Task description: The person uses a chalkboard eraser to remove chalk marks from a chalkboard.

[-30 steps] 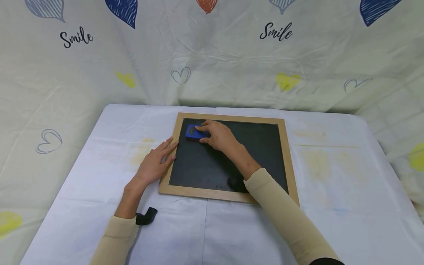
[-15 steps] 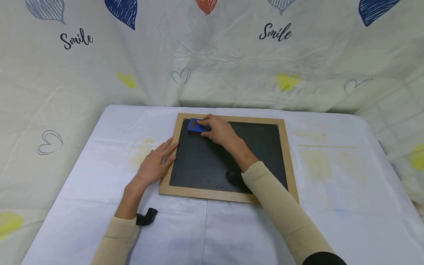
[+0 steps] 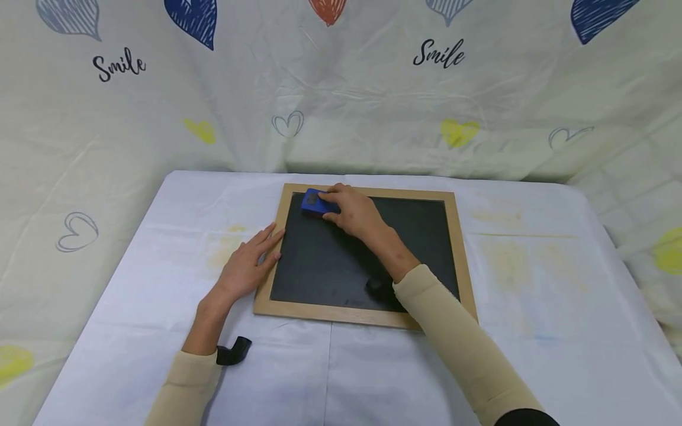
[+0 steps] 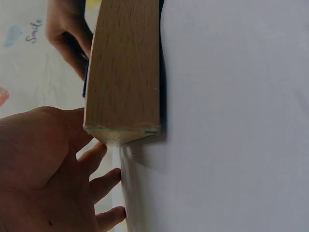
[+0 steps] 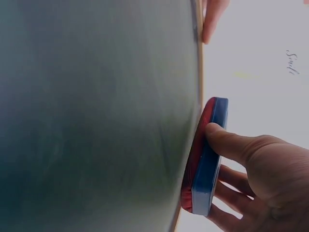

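A small blackboard [image 3: 319,266] in a light wooden frame lies flat on the white-covered table. My right hand [image 3: 354,212] grips a blue board eraser [image 3: 315,202] near the board's far left corner. In the right wrist view the thumb presses one side of the eraser [image 5: 207,159], the fingers are on its other side, and its red felt pad faces the board surface [image 5: 96,116]. My left hand [image 3: 247,266] rests with spread, fairly straight fingers on the left side of the frame. The left wrist view shows the frame's wooden edge [image 4: 125,67] by that hand's thumb.
The white tablecloth [image 3: 533,296] has faint yellow and blue stains. A pale curtain [image 3: 362,130] printed with hearts and "Smile" hangs behind the table. Black wrist-worn pieces [image 3: 234,351] stick out by the sleeves.
Over the last second the right hand has slid the eraser slightly toward the far edge of the board. The left hand has stayed on the frame.
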A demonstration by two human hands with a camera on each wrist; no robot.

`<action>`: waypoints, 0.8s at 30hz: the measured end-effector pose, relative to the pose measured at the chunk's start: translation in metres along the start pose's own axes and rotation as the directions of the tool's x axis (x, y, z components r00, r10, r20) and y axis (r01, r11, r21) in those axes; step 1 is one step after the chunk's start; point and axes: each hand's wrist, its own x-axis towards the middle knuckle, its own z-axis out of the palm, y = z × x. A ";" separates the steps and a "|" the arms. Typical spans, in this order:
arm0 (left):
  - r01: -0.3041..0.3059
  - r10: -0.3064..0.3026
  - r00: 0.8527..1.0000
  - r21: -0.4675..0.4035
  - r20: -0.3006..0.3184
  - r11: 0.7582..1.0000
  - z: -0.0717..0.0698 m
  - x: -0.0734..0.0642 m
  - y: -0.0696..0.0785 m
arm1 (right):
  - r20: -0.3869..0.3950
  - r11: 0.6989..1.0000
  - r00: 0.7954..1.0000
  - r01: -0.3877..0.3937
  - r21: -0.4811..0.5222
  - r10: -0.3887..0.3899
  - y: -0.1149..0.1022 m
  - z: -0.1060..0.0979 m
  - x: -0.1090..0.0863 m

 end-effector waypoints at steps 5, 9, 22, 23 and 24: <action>0.000 0.000 1.000 -0.002 -0.007 1.000 0.000 0.000 0.000 | -0.056 1.000 0.998 -0.007 0.025 0.008 0.008 -0.012 -0.014; 0.003 -0.003 1.000 0.000 -0.005 1.000 0.000 0.000 0.000 | -0.095 0.998 0.995 -0.039 0.049 0.043 0.020 -0.022 -0.027; 0.008 -0.008 1.000 0.002 -0.001 1.000 0.001 0.000 -0.003 | -0.252 0.969 0.939 -0.203 0.139 0.233 0.086 -0.057 -0.090; 0.008 -0.008 1.000 0.003 -0.001 1.000 0.001 0.000 -0.003 | -0.268 0.966 0.931 -0.216 0.145 0.248 0.092 -0.060 -0.097; 0.007 -0.007 1.000 0.004 0.000 1.000 0.001 0.000 -0.003 | -0.281 0.961 0.921 -0.235 0.147 0.268 0.097 -0.062 -0.104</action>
